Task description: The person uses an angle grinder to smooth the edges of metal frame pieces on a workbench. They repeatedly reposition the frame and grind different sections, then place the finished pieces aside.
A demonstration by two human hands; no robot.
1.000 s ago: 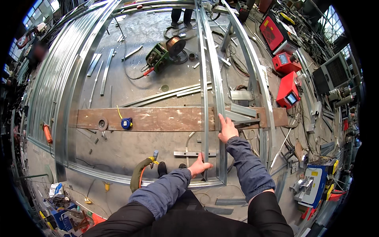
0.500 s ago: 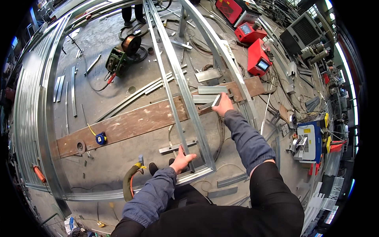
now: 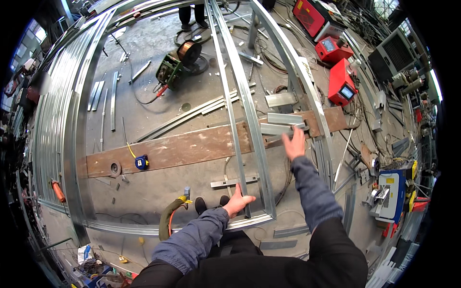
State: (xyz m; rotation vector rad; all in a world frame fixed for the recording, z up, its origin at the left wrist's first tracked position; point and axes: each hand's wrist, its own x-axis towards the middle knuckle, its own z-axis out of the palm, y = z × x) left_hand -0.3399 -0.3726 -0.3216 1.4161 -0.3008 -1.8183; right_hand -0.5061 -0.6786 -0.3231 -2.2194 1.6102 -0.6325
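Observation:
My left hand (image 3: 235,203) is at the near end of a thin galvanized metal bar (image 3: 227,91). Its thumb lies across the bar, and the fingers are along the left side, partly hidden. Beside it runs a wider metal channel (image 3: 247,103), both reaching the near frame rail (image 3: 129,229). Further right, my right hand (image 3: 295,145) is stretched forward with fingers apart and nothing visibly held. Its fingertips come close to short metal channel pieces (image 3: 278,129) lying on a long brown plank (image 3: 201,145); whether they touch cannot be made out.
A blue tape measure (image 3: 141,162) and a round disc (image 3: 115,168) lie on the plank's left part. Beyond stands a green wire feeder (image 3: 170,72) with a copper spool. Red machines (image 3: 342,82) stand right. A sleeved hose (image 3: 166,218) rises near my feet. Another person's legs (image 3: 191,15) show at the back.
My right hand has let go of a short metal piece above the plank, and its fingers have spread. My left hand stays at the thin bar. The whole view has shifted.

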